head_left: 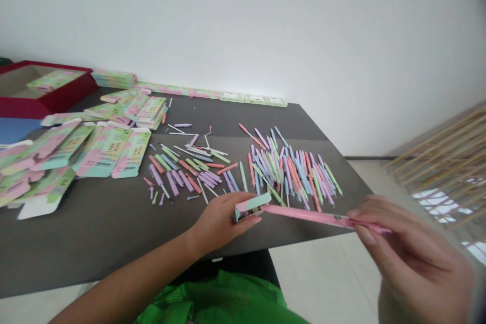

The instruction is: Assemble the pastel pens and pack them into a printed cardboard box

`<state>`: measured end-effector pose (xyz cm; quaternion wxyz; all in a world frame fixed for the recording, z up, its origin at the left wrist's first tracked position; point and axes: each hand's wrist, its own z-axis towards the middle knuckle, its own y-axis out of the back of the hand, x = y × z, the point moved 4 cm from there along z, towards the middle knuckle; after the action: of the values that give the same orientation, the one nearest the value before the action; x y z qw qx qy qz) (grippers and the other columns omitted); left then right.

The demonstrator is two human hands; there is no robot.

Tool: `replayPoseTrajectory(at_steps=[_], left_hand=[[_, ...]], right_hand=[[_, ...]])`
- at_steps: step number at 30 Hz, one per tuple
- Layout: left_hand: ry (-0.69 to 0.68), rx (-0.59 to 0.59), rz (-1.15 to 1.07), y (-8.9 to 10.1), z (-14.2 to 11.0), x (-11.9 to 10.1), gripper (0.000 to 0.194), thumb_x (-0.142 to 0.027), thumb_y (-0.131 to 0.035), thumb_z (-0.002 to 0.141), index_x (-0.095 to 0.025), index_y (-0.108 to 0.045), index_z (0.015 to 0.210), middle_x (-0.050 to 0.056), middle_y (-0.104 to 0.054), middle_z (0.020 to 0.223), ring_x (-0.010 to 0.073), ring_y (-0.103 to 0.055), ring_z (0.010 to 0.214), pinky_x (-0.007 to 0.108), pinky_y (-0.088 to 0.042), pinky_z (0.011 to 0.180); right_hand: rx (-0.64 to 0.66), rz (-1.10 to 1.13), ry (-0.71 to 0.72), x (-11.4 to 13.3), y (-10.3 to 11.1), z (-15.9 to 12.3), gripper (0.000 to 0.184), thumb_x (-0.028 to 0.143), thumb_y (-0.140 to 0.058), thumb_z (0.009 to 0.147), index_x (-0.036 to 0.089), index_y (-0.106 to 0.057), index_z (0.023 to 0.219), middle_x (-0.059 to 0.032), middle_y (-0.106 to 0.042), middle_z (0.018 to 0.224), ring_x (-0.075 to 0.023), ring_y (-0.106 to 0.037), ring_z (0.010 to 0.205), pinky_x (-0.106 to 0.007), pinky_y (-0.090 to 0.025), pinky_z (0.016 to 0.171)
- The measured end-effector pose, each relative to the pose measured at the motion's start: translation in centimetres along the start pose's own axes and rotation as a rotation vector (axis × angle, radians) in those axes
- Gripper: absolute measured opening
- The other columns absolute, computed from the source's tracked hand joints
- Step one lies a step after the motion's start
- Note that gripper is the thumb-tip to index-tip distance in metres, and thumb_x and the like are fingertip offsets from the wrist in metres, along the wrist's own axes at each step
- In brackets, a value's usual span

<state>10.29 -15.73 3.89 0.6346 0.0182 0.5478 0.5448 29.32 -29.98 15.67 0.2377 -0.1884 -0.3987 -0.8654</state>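
Observation:
My left hand [222, 223] grips a small pink-and-green cardboard pen box [251, 207] by its end, above the table's front edge. My right hand [412, 263] pinches a long pink pen [307, 215] near its far end. The pen lies nearly level, and its other end meets the box at the open side. A loose heap of pastel pens [292, 172] lies just beyond the two hands. Nearer my left hand, loose pen barrels and parts [186, 167] are scattered on the dark table [94, 243].
Flat printed box blanks [106, 152] lie in overlapping rows at the table's left. A red tray [45, 86] holding more cards stands at the far left. Finished boxes [231, 96] line the back edge against a white wall. A wooden slatted rack [440, 157] stands at the right.

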Motion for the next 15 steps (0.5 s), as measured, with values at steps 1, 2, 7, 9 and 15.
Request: replayPoseTrajectory(at_steps=[1, 2, 7, 9, 15], left_hand=[[0.008, 0.000, 0.005, 0.0, 0.0, 0.0, 0.028, -0.034, -0.059, 0.080, -0.024, -0.061, 0.107, 0.001, -0.068, 0.105, 0.0154, -0.063, 0.096, 0.026, -0.047, 0.087], [0.015, 0.003, 0.008, -0.1, 0.0, 0.1, 0.029, -0.034, -0.060, 0.080, -0.024, -0.061, 0.107, 0.001, -0.068, 0.106, 0.0156, -0.063, 0.096, 0.027, -0.047, 0.087], [0.039, 0.040, 0.008, -0.4, 0.2, 0.0, 0.030, -0.035, -0.059, 0.080, -0.024, -0.062, 0.108, 0.002, -0.067, 0.107, 0.0164, -0.062, 0.098, 0.028, -0.047, 0.088], [0.047, 0.058, 0.002, -0.5, 0.3, -0.1, 0.029, -0.036, -0.059, 0.080, -0.023, -0.062, 0.107, 0.002, -0.067, 0.107, 0.0167, -0.062, 0.098, 0.028, -0.047, 0.088], [0.055, 0.044, 0.003, -0.7, 0.5, -0.3, 0.029, -0.033, -0.060, 0.079, -0.022, -0.063, 0.107, 0.003, -0.068, 0.105, 0.0180, -0.062, 0.097, 0.029, -0.047, 0.088]], right_hand=[[0.067, -0.030, 0.049, 0.4, -0.2, 0.5, 0.020, 0.012, -0.064, 0.074, 0.024, -0.065, 0.090, -0.0011, -0.064, 0.077, -0.0202, -0.059, 0.072, -0.036, -0.044, 0.068], [0.130, -0.060, 0.100, 0.7, -0.4, 1.0, 0.022, 0.010, -0.063, 0.075, 0.024, -0.064, 0.092, -0.0012, -0.064, 0.078, -0.0197, -0.059, 0.072, -0.036, -0.044, 0.069], [0.288, -0.235, 0.251, 3.3, -1.4, 3.0, 0.017, 0.011, -0.057, 0.080, 0.020, -0.060, 0.095, -0.0011, -0.064, 0.075, -0.0159, -0.058, 0.064, -0.034, -0.041, 0.069], [0.331, -0.309, 0.297, 4.5, -1.8, 3.7, 0.013, 0.014, -0.054, 0.083, 0.020, -0.060, 0.092, -0.0008, -0.064, 0.073, -0.0148, -0.057, 0.061, -0.034, -0.039, 0.069], [0.429, -0.455, 0.386, 6.6, -3.6, 5.1, 0.013, 0.020, -0.050, 0.086, 0.020, -0.062, 0.083, 0.0000, -0.060, 0.067, -0.0148, -0.052, 0.059, -0.033, -0.033, 0.066]])
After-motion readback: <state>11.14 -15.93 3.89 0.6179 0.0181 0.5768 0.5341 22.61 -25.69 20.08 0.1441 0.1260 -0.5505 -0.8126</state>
